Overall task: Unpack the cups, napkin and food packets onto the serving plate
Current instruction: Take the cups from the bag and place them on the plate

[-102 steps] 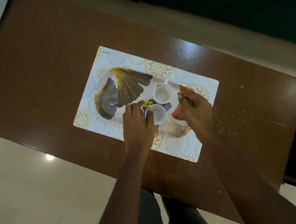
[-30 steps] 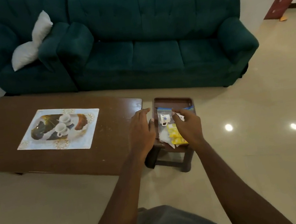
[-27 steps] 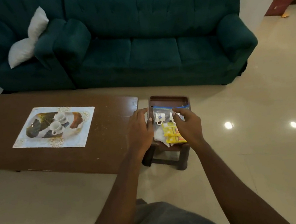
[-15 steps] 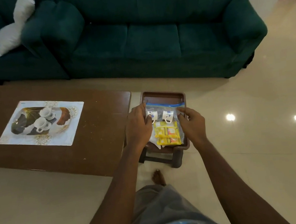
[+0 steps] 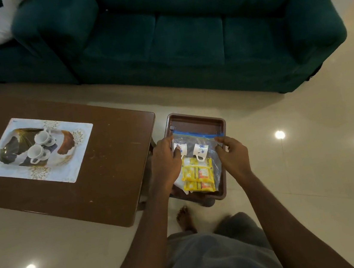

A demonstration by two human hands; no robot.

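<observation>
though half-hidden, napkin (image 5: 179, 182) under packets (image 5: 197, 174)

A clear, glossy plastic bag (image 5: 198, 151) was seen at centre frame in a smooth brown plastic tray (image 5: 194, 120). At left, a worn, polished wooden table (image 5: 117, 164) was shown; the floor (image 5: 310, 161) was glossy tile, the sofa (image 5: 181, 38) matt cloth.

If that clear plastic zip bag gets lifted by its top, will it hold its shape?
Probably not: the clear zip bag looks thin and floppy. The two white cups and yellow packets would likely slide downward; the cups could clink and chip.
</observation>
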